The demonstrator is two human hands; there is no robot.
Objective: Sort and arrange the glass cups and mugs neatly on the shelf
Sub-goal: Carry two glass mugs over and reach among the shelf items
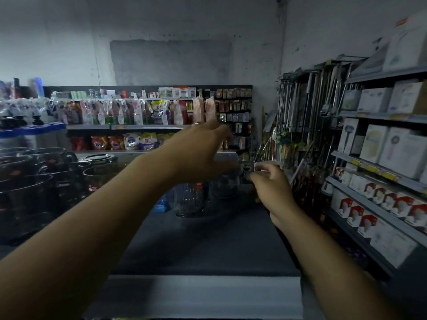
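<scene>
A ribbed glass cup (190, 199) stands on the dark shelf top (208, 241), with a second glass cup (225, 184) just behind and to its right. My left hand (203, 148) reaches out above them, fingers spread, holding nothing. My right hand (270, 183) is further right at the shelf's far right edge. Its fingertips are pinched on a small glass cup (247, 170) that shows only as dark glints in the dim light.
Dark metal pots (46, 176) crowd the left side of the shelf top. A blue packet (161, 204) lies left of the ribbed cup. Hanging utensils (307, 125) and shelves of white boxes (381, 158) line the right. Detergent bags (138, 125) fill the back shelves.
</scene>
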